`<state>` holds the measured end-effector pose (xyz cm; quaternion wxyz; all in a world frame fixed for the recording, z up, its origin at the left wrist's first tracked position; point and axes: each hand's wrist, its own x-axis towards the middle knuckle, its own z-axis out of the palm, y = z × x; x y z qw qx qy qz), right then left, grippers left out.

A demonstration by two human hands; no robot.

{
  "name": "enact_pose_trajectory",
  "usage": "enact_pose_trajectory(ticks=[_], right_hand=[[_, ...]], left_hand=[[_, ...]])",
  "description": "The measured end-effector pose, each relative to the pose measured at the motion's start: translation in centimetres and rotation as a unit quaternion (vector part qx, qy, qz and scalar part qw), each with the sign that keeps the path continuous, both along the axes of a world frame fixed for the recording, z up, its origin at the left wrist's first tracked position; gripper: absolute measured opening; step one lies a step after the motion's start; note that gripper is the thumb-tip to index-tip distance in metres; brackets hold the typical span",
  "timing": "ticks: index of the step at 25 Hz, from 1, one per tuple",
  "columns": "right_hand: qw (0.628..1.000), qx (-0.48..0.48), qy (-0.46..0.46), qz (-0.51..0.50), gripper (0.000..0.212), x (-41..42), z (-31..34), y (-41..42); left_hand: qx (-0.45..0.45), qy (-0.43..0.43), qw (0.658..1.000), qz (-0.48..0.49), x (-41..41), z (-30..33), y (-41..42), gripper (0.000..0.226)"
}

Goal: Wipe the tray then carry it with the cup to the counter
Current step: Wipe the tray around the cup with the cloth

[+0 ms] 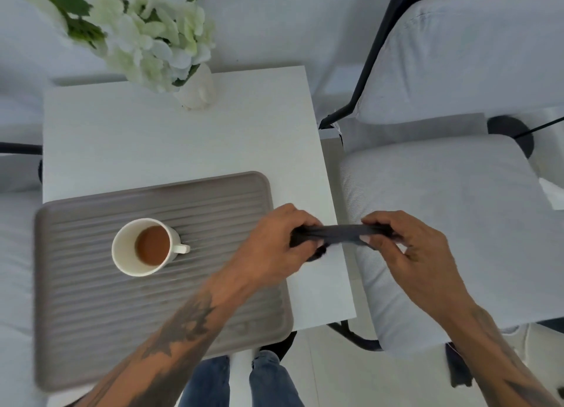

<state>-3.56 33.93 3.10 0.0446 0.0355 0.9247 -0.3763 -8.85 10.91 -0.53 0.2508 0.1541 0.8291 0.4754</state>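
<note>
A grey ribbed tray [91, 315] lies on the near left part of a small white table [183, 144], overhanging its front edge. On the tray stands a white cup [143, 248] holding brown drink, handle pointing right. My left hand [274, 242] and my right hand [409, 248] hold a dark cloth [341, 234] stretched between them, just right of the tray, over the table's right edge. Each hand is closed on one end of the cloth. My left forearm crosses the tray's near right corner.
A white vase [198, 92] with white flowers [146, 31] stands at the table's far side. A pale cushioned chair [442, 211] with a black frame sits close on the right. More pale seating lies on the left. My jeans [241, 382] show below the table.
</note>
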Motion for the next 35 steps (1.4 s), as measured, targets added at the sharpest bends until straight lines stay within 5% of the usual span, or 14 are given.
enact_pose_trajectory(ticks=[7, 12, 16, 20, 25, 29, 32, 35], right_hand=[[0.992, -0.094, -0.029, 0.078, 0.019, 2.3, 6.2, -7.3], [0.927, -0.257, -0.271, 0.032, 0.018, 3.1, 5.6, -14.7], [0.89, -0.253, -0.38, -0.007, 0.014, 2.1, -1.3, -19.4], [0.934, -0.122, -0.336, 0.012, 0.012, 0.9, -7.8, -22.5], [0.973, 0.048, -0.204, 0.097, 0.025, 0.5, -9.6, -23.5], [0.994, -0.044, -0.061, 0.073, 0.036, -0.1, -6.8, -24.3], [0.979, -0.175, -0.072, 0.072, 0.052, -1.2, -5.6, -26.3], [0.971, -0.191, -0.101, 0.104, 0.056, -1.8, -6.7, -27.7]], left_hand=[[0.137, -0.138, 0.962, 0.192, 7.9, 7.4, -9.7, 0.041], [0.177, -0.267, 0.898, 0.301, 11.7, 8.0, -17.8, 0.035], [0.116, -0.336, 0.87, 0.341, 11.3, 1.3, -21.7, 0.034], [0.016, -0.262, 0.901, 0.345, 10.2, -6.0, -22.5, 0.032], [-0.163, -0.066, 0.93, 0.323, 10.6, -6.4, -23.3, 0.032], [-0.063, 0.052, 0.924, 0.374, 9.8, -4.0, -25.8, 0.04], [-0.012, 0.071, 0.939, 0.338, 7.7, -2.7, -26.5, 0.057], [0.014, 0.042, 0.967, 0.249, 6.2, -3.4, -26.2, 0.065]])
